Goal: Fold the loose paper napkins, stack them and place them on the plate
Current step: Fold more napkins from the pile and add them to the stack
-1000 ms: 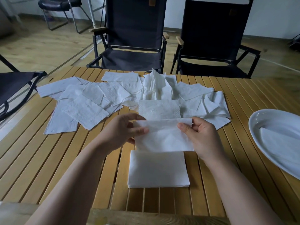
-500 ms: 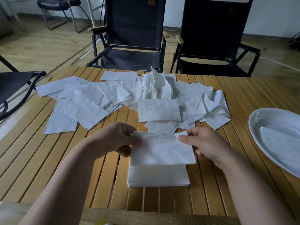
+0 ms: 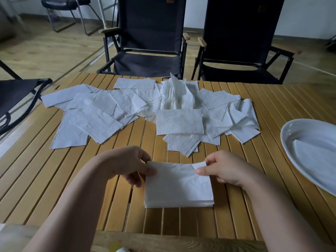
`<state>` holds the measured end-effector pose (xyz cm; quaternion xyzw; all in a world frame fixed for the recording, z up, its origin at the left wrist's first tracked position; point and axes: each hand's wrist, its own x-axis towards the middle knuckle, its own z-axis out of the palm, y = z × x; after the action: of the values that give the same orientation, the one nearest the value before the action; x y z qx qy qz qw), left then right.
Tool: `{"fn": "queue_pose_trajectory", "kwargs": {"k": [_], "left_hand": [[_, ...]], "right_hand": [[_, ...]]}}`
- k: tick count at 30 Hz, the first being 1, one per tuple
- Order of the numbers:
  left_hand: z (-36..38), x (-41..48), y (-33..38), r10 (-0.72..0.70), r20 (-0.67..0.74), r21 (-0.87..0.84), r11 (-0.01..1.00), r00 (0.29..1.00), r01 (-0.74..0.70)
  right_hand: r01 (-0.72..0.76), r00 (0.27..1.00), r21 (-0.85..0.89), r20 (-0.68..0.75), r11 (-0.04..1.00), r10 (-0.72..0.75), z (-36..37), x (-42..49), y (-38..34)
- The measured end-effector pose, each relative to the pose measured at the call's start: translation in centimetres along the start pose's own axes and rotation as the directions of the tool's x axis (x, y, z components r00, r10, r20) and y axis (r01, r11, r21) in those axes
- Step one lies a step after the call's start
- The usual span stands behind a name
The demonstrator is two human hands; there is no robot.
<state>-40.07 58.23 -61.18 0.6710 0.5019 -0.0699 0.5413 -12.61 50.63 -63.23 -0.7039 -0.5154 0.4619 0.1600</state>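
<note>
a folded napkin [image 3: 178, 180] is pinched at its far corners, the left one by the left hand [image 3: 127, 166] and the right one by the right hand [image 3: 223, 170], and it is seen lying over the stack [image 3: 179, 204] near the front edge of the table [image 3: 54, 179]. the far right corner is curled up a little (caught between thumb and forefinger). beyond, loose napkins [image 3: 101, 122] are strewn over the slats in an overlapping heap. off to the right, a white plate [image 3: 301, 130] is spotted, with a single napkin [image 3: 316, 157] laid in it. two dark chairs [image 3: 151, 42] are parked behind the table.

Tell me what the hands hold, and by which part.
A folded napkin: left hand pinches its far left corner, right hand its far right corner, over the stack.
</note>
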Motion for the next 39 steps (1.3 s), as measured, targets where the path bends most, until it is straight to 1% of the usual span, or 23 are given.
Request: {"fn": "queue_pose_trajectory", "kwargs": {"k": [5, 8, 13, 15, 17, 18, 20, 22, 24, 26, 28, 31, 34, 39], "left_hand": [[0.3, 0.6, -0.1, -0.051, -0.007, 0.060, 0.997, 0.999, 0.052], [0.5, 1.1, 0.1, -0.074, -0.015, 0.110, 0.991, 0.997, 0.075], [0.8, 1.6, 0.5, -0.132, -0.075, 0.179, 0.973, 0.988, 0.144], [0.8, 1.6, 0.5, -0.136, -0.097, 0.190, 0.970, 0.986, 0.152], [0.8, 1.5, 0.6, -0.123, -0.122, 0.213, 0.966, 0.985, 0.147], [0.8, 1.5, 0.6, -0.108, -0.160, 0.250, 0.957, 0.981, 0.146], [0.7, 1.7, 0.5, -0.029, -0.319, 0.339, 0.930, 0.947, 0.143], [0.7, 2.3, 0.6, 0.081, -0.494, 0.319, 0.943, 0.865, 0.093], [1.1, 3.4, 0.6, 0.205, -0.581, 0.322, 0.947, 0.788, -0.009], [1.6, 4.7, 0.6, 0.314, -0.606, 0.364, 0.927, 0.731, -0.096], [2.1, 5.6, 0.6, 0.363, -0.616, 0.382, 0.914, 0.699, -0.139], [2.4, 6.5, 0.6, 0.404, -0.599, 0.429, 0.891, 0.691, -0.149], [2.6, 7.0, 0.4, 0.445, -0.567, 0.488, 0.860, 0.693, -0.153], [2.5, 7.3, 0.4, 0.450, -0.585, 0.461, 0.869, 0.675, -0.180]], "right_hand": [[-0.021, 1.000, -0.029, -0.018, 0.999, 0.021, 0.2, 0.0, 0.0], [-0.040, 0.998, -0.102, -0.053, 0.994, 0.034, 0.3, 0.0, 0.0], [-0.074, 0.994, -0.192, -0.087, 0.979, 0.058, 0.6, 0.0, -0.5], [-0.089, 0.993, -0.234, -0.102, 0.968, 0.067, 0.6, -0.2, -0.6], [-0.087, 0.987, -0.259, -0.154, 0.962, 0.047, 0.7, -0.2, -0.8], [-0.077, 0.978, -0.257, -0.207, 0.963, 0.023, 0.8, -0.2, -0.9], [-0.013, 0.939, -0.211, -0.339, 0.977, -0.061, 1.2, 0.1, -1.1], [0.090, 0.891, -0.167, -0.427, 0.982, -0.154, 1.9, 0.8, -1.3], [0.147, 0.864, -0.196, -0.453, 0.969, -0.223, 2.8, 1.7, -1.3], [0.173, 0.847, -0.246, -0.457, 0.954, -0.271, 3.4, 2.4, -1.1], [0.193, 0.845, -0.268, -0.444, 0.944, -0.299, 3.9, 2.8, -0.9], [0.183, 0.844, -0.309, -0.437, 0.933, -0.310, 4.2, 3.0, -0.8], [0.184, 0.825, -0.331, -0.460, 0.925, -0.329, 4.4, 3.2, -0.8], [0.187, 0.791, -0.371, -0.492, 0.910, -0.363, 4.9, 3.4, -0.9]]}}
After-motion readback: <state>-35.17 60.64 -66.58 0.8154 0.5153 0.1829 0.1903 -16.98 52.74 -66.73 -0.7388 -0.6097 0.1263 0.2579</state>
